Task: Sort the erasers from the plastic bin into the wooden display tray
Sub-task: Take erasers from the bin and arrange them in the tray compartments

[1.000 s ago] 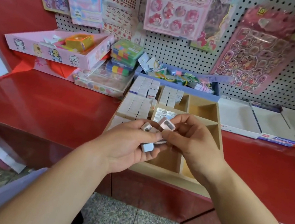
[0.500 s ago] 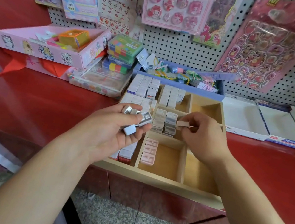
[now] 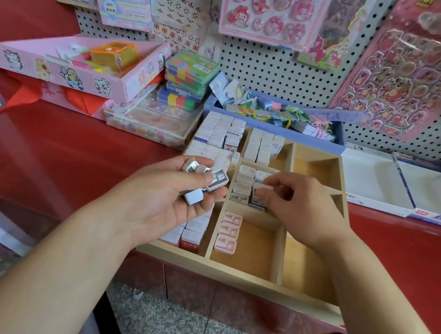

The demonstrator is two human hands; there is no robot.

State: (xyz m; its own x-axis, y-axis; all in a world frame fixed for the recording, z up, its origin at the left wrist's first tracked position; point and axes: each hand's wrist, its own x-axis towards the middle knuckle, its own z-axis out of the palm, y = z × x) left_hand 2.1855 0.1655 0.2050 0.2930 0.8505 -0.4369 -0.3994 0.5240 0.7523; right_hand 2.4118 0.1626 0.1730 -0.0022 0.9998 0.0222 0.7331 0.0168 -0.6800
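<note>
**As one eraser reaches its row, a handful waits**

The red surface (image 3: 67, 157) carries the wooden display tray (image 3: 224, 270), which lies against a blue bin (image 3: 277, 136) of mixed items behind it. Whether that bin is the erasers' source cannot be told. The tray's left compartments are packed with white boxed erasers. The middle compartment holds two short rows, the one below it a few pink erasers (image 3: 228, 233), and the right compartments show bare wood.

A second ago both hands met over the tray, where the right hand (image 3: 303, 208) drew one piece from the cluster. Half a second ago it had carried that piece to the middle compartment. Now its fingers are curled around the single eraser (image 3: 262, 188), pinching it down at the near end of the right row, against its neighbours.

Meanwhile the left hand (image 3: 160, 200) has stayed over the tray's left side, palm up, fingers and thumb closed around a handful of erasers (image 3: 205, 177) in grey-white cases.

By this reading one placement is nearly complete and release is the step in hand. Several held pieces, and empty compartments, remain.
</note>
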